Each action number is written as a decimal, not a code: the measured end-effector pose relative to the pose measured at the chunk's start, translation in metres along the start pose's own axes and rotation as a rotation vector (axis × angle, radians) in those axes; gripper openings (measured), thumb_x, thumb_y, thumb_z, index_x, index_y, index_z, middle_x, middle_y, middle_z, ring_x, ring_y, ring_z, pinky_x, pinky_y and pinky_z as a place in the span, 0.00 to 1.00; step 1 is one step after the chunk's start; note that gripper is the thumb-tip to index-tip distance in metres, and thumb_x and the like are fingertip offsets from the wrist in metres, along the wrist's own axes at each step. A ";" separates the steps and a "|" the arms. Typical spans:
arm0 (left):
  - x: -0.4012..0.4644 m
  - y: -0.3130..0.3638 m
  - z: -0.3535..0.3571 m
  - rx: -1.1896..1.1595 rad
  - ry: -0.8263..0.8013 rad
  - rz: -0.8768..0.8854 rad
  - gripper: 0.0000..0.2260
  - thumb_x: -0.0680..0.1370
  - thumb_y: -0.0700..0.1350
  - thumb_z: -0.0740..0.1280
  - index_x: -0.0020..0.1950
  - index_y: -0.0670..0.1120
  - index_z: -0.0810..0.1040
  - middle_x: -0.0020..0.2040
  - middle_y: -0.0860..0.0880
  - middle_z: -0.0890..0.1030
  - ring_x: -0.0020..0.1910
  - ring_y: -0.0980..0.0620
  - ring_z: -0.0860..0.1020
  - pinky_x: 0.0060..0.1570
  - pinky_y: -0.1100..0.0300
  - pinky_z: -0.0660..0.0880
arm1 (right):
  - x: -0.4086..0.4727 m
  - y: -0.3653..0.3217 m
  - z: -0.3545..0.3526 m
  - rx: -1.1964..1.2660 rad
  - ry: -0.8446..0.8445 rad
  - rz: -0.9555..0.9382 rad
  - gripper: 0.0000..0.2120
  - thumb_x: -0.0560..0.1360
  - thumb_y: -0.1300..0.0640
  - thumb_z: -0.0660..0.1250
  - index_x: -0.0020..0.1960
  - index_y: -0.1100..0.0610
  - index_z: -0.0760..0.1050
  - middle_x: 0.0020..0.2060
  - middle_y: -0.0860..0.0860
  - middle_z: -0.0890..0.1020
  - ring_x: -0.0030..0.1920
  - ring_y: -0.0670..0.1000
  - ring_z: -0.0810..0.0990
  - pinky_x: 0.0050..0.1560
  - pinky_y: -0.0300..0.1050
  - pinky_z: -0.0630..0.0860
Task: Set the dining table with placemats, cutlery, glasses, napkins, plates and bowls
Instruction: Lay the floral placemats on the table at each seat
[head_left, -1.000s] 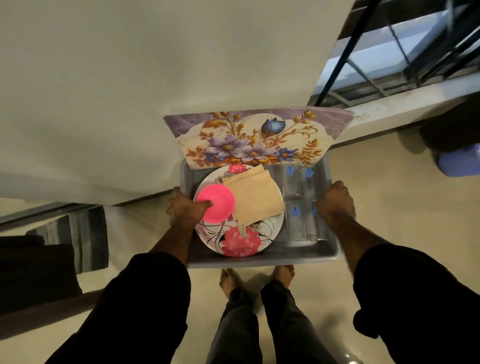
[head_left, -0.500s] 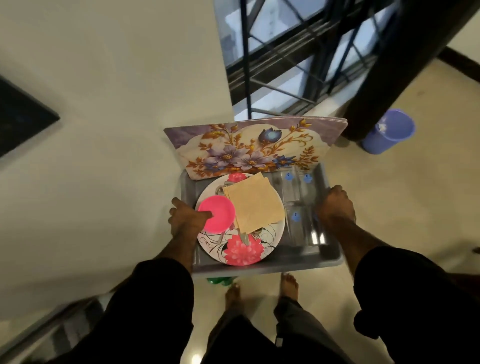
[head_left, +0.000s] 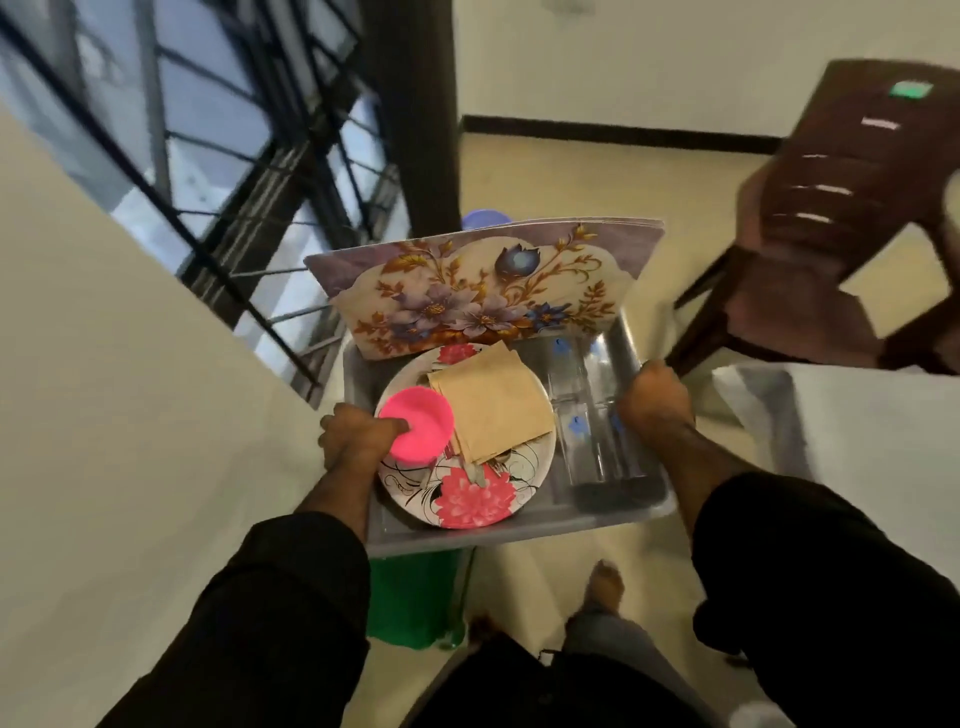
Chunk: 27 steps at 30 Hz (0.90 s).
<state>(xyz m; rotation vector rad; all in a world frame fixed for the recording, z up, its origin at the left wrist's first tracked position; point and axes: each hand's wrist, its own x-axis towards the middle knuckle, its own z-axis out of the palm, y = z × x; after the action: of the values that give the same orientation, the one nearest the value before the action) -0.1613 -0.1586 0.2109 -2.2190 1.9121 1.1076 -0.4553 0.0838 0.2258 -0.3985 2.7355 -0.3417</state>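
Grey tray (head_left: 498, 530) carried at waist height, level, above the floor (head_left: 613, 171).

Left hand (head_left: 358, 434) clamped on the tray's left rim, thumb reaching in to touch the pink bowl (head_left: 418, 423). Right hand (head_left: 655, 402) closed round the right rim, knuckles up. Both arms in dark sleeves (head_left: 270, 613).

Inside the tray, left half: flowered plate (head_left: 467, 501) lying flat, big pink bloom at its near edge. Pink bowl on the plate's left part, open side up. Tan napkins (head_left: 493, 405) folded and stacked on the plate's middle and right part, just beside the bowl. Cutlery (head_left: 475, 473) tucked under the napkins, only tips showing at the near edge; kind too blurred to tell.

Right half: clear glasses (head_left: 584, 415) lying on their sides, small blue stickers on them; count hard to read through the glare.

Far end: placemats (head_left: 483, 291) with purple and gold flowers, stood on edge, leaning against the tray's far wall and rising well above it; several edges visible at the right corner.

Surroundings, motion-blurred: barred window (head_left: 223, 171) upper left, dark post (head_left: 415, 104) behind the placemats, brown plastic chair (head_left: 831, 218) upper right, white tabletop (head_left: 883, 415) at right just beyond the right hand, green object (head_left: 410, 603) on the floor under the tray. One bare foot (head_left: 602, 579) showing below the tray.
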 end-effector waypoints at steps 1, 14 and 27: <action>-0.011 0.010 0.004 0.015 -0.015 0.043 0.45 0.57 0.61 0.85 0.68 0.43 0.76 0.67 0.40 0.78 0.65 0.36 0.79 0.57 0.43 0.82 | -0.008 0.018 -0.010 0.019 0.024 0.038 0.23 0.76 0.58 0.73 0.66 0.62 0.70 0.62 0.61 0.78 0.62 0.67 0.81 0.56 0.58 0.80; -0.236 0.073 0.094 0.183 -0.237 0.528 0.40 0.59 0.56 0.86 0.65 0.40 0.80 0.63 0.39 0.82 0.60 0.37 0.82 0.57 0.46 0.82 | -0.184 0.288 -0.105 0.250 0.224 0.478 0.26 0.74 0.60 0.70 0.69 0.63 0.68 0.67 0.63 0.76 0.67 0.67 0.77 0.63 0.57 0.77; -0.526 -0.004 0.223 0.413 -0.498 0.892 0.40 0.63 0.55 0.87 0.68 0.39 0.77 0.66 0.40 0.81 0.63 0.38 0.82 0.60 0.46 0.82 | -0.472 0.560 -0.121 0.283 0.383 0.885 0.21 0.75 0.57 0.71 0.65 0.62 0.74 0.60 0.60 0.81 0.59 0.64 0.82 0.55 0.56 0.82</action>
<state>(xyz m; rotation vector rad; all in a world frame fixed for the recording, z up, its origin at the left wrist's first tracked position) -0.2705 0.3935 0.3087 -0.7526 2.5708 1.0162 -0.2057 0.7760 0.3226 1.0149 2.8139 -0.5726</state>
